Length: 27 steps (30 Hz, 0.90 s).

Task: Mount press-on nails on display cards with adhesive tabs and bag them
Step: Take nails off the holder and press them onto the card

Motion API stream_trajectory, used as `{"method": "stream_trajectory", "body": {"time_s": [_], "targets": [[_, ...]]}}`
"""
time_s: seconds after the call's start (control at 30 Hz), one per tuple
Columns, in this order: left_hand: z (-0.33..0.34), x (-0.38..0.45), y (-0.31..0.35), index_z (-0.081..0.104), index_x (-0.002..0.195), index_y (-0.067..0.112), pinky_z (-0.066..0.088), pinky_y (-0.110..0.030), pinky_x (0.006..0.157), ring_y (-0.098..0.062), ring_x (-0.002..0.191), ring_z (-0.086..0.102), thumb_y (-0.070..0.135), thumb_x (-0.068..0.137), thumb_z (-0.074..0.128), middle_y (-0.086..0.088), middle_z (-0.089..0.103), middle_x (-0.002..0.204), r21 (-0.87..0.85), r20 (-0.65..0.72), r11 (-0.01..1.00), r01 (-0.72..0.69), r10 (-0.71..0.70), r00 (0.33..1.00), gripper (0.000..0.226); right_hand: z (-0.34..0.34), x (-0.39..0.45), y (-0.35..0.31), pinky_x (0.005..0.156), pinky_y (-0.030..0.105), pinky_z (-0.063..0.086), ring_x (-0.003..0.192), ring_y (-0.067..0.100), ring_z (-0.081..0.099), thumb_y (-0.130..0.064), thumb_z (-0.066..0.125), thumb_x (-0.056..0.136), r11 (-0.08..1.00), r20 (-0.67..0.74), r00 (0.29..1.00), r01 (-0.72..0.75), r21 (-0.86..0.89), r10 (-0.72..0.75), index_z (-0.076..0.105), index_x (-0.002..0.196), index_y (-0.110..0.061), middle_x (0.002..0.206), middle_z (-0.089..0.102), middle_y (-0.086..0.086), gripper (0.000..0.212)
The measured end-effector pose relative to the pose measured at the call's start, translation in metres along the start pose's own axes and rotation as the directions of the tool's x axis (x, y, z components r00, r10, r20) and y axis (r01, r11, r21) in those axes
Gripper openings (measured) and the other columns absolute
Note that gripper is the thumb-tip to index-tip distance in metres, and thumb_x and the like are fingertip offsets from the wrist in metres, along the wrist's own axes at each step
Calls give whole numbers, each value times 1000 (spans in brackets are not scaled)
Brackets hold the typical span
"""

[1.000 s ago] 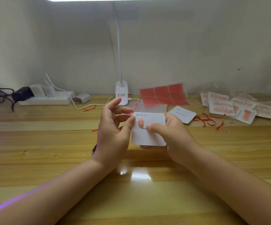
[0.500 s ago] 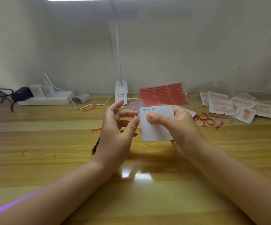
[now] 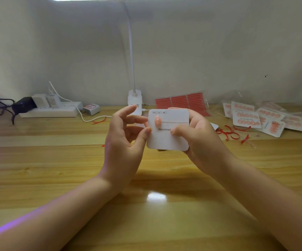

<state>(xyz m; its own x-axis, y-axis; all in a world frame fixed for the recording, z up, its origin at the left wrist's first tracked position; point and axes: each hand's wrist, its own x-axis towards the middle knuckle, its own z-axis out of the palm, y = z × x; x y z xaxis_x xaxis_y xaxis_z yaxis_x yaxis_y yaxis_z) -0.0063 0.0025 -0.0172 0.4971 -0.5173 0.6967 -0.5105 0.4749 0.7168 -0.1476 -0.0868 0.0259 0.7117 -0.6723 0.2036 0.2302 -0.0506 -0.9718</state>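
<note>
A white display card [image 3: 172, 138] printed "Handmade" is held upright above the wooden desk [image 3: 56, 169]. My right hand [image 3: 199, 142] grips it, thumb on the front and fingers behind. One pink press-on nail [image 3: 157, 121] sits on the card's upper left, on a thin line. My left hand [image 3: 126, 140] is beside the card's left edge; its thumb tip and a fingertip touch that edge near the nail, the other fingers spread loosely. A red sheet of adhesive tabs [image 3: 181, 102] lies at the back of the desk.
Finished bagged nail cards [image 3: 255, 118] are piled at the right, with red peeled strips [image 3: 231, 133] in front of them. A white lamp base [image 3: 135, 102] stands at the back centre. A power strip [image 3: 50, 109] with plugs and cables lies at the back left.
The card first shifted right and up, then tilted to face me more. A pink nail now shows on its upper left, and my left hand has closed in on the card's left edge.
</note>
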Motion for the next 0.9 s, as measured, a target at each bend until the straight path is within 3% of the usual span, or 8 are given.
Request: {"method": "stream_trajectory", "body": {"time_s": [0.1, 0.27, 0.4, 0.5, 0.63, 0.9], "targets": [[0, 2, 0, 46, 122, 36, 53, -20, 74, -13, 87, 67, 17, 85, 66, 10, 67, 103, -22, -10, 999, 35, -35, 999, 46, 0, 1, -4, 82, 48, 56, 97, 22, 70, 12, 47, 90, 1000, -5, 1000, -1, -16, 1, 61, 105, -15, 100, 74, 2, 34], [-3, 2, 1, 49, 118, 36, 54, -20, 74, -16, 91, 68, 21, 85, 69, 5, 69, 104, 9, -4, 998, 57, -57, 998, 41, 0, 2, -4, 83, 49, 54, 92, 22, 72, 13, 45, 90, 999, -4, 999, -38, -8, 38, 64, 100, -13, 98, 75, 5, 34], [-5, 5, 7, 59, 107, 31, 52, -17, 78, -10, 94, 68, 20, 87, 69, 9, 70, 102, 130, -2, 991, -35, 35, 999, 25, 0, 1, -4, 78, 43, 56, 90, 19, 72, 12, 48, 90, 999, -5, 1000, -24, -28, 24, 63, 98, -17, 94, 76, -1, 34], [-8, 10, 12, 65, 99, 24, 54, -27, 82, -12, 92, 68, 17, 88, 69, 9, 71, 101, 213, 14, 971, -112, 112, 994, 14, 0, -1, -4, 79, 39, 60, 90, 15, 71, 9, 52, 90, 996, -5, 1000, 16, -91, -17, 60, 100, -24, 93, 75, -2, 35], [-12, 14, 18, 68, 99, 16, 52, -27, 88, -11, 100, 67, 10, 87, 70, 9, 69, 105, 297, 79, 914, -276, 264, 961, 14, 5, -2, -4, 85, 47, 57, 95, 22, 70, 6, 55, 91, 991, 3, 999, 47, -128, -47, 61, 102, -26, 101, 73, 6, 34], [-12, 14, 21, 71, 97, 6, 54, -35, 87, -18, 101, 67, 3, 87, 70, -4, 69, 106, 405, 120, 828, -389, 373, 920, 10, 10, -5, -7, 74, 30, 60, 87, 15, 72, 9, 55, 89, 995, 58, 997, 58, -82, -54, 63, 94, -25, 89, 76, 0, 36]]}}
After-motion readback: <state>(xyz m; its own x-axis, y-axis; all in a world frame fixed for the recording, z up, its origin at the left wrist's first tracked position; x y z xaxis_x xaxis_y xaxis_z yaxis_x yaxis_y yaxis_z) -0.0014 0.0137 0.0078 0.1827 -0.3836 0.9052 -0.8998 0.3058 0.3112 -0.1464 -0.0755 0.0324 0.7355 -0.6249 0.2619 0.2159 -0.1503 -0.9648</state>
